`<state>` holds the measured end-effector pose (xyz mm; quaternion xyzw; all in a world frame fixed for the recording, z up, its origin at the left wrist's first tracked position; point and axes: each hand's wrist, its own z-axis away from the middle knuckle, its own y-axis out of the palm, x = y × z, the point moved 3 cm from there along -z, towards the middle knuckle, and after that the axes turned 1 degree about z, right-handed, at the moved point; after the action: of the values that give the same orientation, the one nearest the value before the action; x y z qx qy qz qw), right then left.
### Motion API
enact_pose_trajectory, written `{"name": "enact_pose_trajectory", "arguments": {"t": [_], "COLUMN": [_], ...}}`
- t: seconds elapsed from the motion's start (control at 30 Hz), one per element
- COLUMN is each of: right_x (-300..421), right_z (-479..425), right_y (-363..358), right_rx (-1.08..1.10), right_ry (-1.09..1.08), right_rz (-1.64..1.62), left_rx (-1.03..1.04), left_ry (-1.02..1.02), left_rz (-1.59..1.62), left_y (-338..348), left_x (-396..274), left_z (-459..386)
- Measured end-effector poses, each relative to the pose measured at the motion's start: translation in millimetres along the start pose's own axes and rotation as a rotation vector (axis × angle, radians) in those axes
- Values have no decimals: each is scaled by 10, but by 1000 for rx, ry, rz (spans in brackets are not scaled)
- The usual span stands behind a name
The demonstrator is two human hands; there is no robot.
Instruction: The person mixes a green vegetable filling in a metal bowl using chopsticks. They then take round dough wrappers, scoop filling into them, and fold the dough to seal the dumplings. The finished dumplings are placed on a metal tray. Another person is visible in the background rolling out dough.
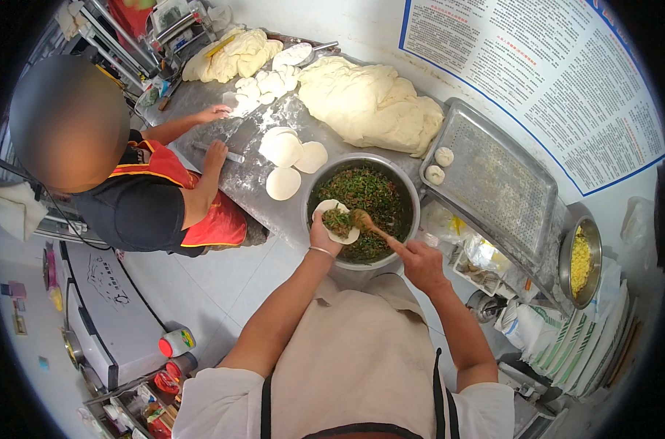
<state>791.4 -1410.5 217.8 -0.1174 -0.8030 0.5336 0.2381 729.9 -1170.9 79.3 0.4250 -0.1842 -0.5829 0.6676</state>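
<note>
Over the near left part of a metal bowl [414,219] of chopped green filling [365,186], my left hand [324,237] holds a round dough wrapper [352,235] with a heap of filling on it. A wooden spoon [380,232] is gripped in my right hand [421,265]; its filling-coated head touches the right side of the heap. Several flat dough rounds [283,184] lie left of the bowl, some overlapping. Two pleated buns [435,174] sit at the left end of a perforated metal tray [491,170].
A co-worker's hand [217,153] rests at a rolling pin [234,157] on the floured table [244,186]; their other hand is near small dough pieces [264,86]. A large dough mass [370,104] lies behind the bowl. A bowl of yellow food [580,263] stands far right.
</note>
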Motion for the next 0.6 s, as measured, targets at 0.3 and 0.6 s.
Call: {"name": "enact_pose_trajectory", "arguments": {"t": [0.3,0.6], "right_x": [-311,3], "right_z": [55,-401], "right_y": [536,543], "right_rx": [137,-18], "right_ry": [123,656], "right_rz": [106,-1364], "left_rx": [172,212], "left_ry": [-169,-291], "left_rz": [29,56], "left_y": [457,697], "left_x": [-5,119], "left_z": [367,680]}}
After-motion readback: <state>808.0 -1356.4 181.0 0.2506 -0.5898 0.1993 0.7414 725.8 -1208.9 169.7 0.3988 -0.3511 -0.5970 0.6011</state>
